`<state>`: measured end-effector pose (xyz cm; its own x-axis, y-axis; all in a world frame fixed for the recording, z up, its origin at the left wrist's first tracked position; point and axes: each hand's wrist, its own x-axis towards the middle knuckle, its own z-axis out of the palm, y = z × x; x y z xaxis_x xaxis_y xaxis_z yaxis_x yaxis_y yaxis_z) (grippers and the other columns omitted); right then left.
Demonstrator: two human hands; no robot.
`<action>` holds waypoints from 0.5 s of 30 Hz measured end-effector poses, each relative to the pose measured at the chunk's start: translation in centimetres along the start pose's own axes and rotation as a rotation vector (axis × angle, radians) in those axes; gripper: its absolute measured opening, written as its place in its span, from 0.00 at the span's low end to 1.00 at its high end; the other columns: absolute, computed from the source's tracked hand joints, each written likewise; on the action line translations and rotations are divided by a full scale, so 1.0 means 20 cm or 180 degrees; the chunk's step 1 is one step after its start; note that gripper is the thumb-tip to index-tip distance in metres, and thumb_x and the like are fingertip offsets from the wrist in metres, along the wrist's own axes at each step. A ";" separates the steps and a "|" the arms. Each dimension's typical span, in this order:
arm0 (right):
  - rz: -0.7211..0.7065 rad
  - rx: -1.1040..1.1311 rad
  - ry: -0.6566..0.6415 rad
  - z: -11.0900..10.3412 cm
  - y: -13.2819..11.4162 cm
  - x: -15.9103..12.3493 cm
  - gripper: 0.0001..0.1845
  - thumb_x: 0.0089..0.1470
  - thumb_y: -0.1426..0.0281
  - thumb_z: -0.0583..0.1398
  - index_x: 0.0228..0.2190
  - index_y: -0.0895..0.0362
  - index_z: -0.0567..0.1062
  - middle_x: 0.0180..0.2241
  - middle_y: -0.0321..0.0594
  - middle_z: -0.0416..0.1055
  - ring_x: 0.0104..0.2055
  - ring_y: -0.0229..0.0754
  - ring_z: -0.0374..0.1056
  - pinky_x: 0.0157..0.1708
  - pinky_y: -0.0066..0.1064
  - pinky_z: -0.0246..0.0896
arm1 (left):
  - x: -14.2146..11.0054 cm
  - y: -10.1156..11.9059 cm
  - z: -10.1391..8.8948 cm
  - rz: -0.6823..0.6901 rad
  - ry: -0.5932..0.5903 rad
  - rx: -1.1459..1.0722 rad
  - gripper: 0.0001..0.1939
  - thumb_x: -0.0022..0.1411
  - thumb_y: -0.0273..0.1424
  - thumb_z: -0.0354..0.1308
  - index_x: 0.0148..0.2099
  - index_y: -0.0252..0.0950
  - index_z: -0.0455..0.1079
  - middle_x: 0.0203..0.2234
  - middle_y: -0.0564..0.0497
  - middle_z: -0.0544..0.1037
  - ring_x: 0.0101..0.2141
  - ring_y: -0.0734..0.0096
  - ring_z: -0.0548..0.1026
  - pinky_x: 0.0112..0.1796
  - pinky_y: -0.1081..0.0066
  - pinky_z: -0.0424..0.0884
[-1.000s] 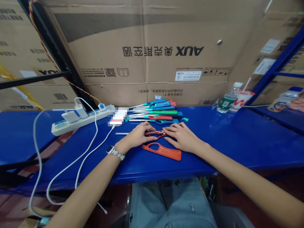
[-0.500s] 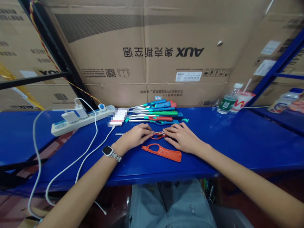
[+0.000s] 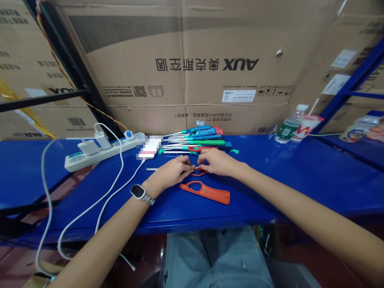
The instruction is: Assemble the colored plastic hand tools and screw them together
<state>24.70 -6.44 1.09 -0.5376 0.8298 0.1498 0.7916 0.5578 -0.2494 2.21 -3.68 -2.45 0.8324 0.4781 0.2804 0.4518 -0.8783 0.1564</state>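
Observation:
A red stick lighter [image 3: 199, 173] with its trigger loop showing lies on the blue table, its metal tube pointing left. My left hand [image 3: 175, 170] is closed around its front part, thumb and fingers pressed together. Over the body and loop, my right hand [image 3: 217, 161] is bent down with its fingertips together; what they pinch is too small and covered to make out. The rear of the lighter is hidden by that hand. Nearer to me lies a loose orange-red half shell [image 3: 211, 193] of a lighter handle, hollow side up.
Behind my hands is a pile of blue, green and red stick lighters [image 3: 207, 142]. A small green piece [image 3: 234, 151] lies right of it. A phone [image 3: 150, 147], cables and a power strip [image 3: 105, 154] are left. A water bottle [image 3: 289, 126] and cup [image 3: 307, 128] stand right.
My right hand has shifted left and slightly up, its fingers now bent down over the lighter close to my left hand. My left hand stays nearly in place.

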 end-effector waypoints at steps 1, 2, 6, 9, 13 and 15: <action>-0.0060 0.0057 -0.0043 0.01 0.01 0.01 0.04 0.59 0.75 0.64 0.34 0.58 0.81 0.36 0.42 0.75 0.37 0.41 0.69 0.35 0.31 0.56 | 0.00 0.00 0.00 -0.0019 -0.0008 0.0001 0.18 0.76 0.34 0.49 0.47 0.33 0.81 0.41 0.43 0.75 0.37 0.65 0.76 0.43 0.64 0.75; -0.0126 0.0075 -0.0054 0.02 0.02 0.01 0.04 0.60 0.76 0.64 0.33 0.59 0.80 0.36 0.42 0.75 0.37 0.40 0.69 0.36 0.30 0.57 | 0.00 0.00 0.00 -0.0041 -0.0017 0.0005 0.18 0.76 0.34 0.50 0.47 0.32 0.81 0.41 0.42 0.75 0.37 0.65 0.76 0.43 0.64 0.75; -0.0267 -0.0208 0.0000 0.05 0.04 -0.03 0.08 0.63 0.76 0.60 0.33 0.60 0.79 0.40 0.44 0.74 0.37 0.40 0.68 0.35 0.31 0.55 | 0.00 -0.02 0.00 -0.0100 -0.0034 0.0019 0.17 0.76 0.33 0.50 0.48 0.33 0.81 0.42 0.43 0.76 0.38 0.64 0.77 0.42 0.64 0.74; -0.0286 -0.0533 -0.0171 0.03 0.01 -0.05 0.11 0.65 0.76 0.57 0.34 0.59 0.79 0.41 0.46 0.75 0.35 0.40 0.68 0.33 0.32 0.53 | -0.01 -0.04 0.00 -0.0107 -0.0062 -0.0026 0.16 0.75 0.30 0.49 0.48 0.34 0.80 0.41 0.44 0.77 0.39 0.64 0.78 0.42 0.65 0.74; -0.0227 -0.1007 -0.0463 -0.02 -0.05 -0.06 0.14 0.64 0.78 0.55 0.35 0.59 0.81 0.40 0.46 0.76 0.34 0.42 0.70 0.30 0.34 0.50 | -0.01 -0.05 -0.01 -0.0091 -0.0078 -0.0047 0.16 0.74 0.27 0.49 0.44 0.35 0.80 0.39 0.45 0.79 0.37 0.65 0.78 0.41 0.66 0.74; -0.0189 -0.1196 -0.0551 -0.03 -0.09 -0.07 0.15 0.63 0.78 0.54 0.35 0.59 0.81 0.41 0.48 0.76 0.34 0.43 0.71 0.29 0.35 0.50 | -0.01 -0.03 -0.02 -0.0081 -0.0042 -0.0026 0.15 0.73 0.26 0.50 0.43 0.35 0.79 0.39 0.45 0.78 0.37 0.65 0.78 0.40 0.66 0.74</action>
<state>24.19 -8.53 1.91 -0.6010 0.7990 -0.0177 0.7914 0.5981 0.1262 1.62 -3.15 -2.20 0.8249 0.5000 0.2638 0.4702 -0.8658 0.1710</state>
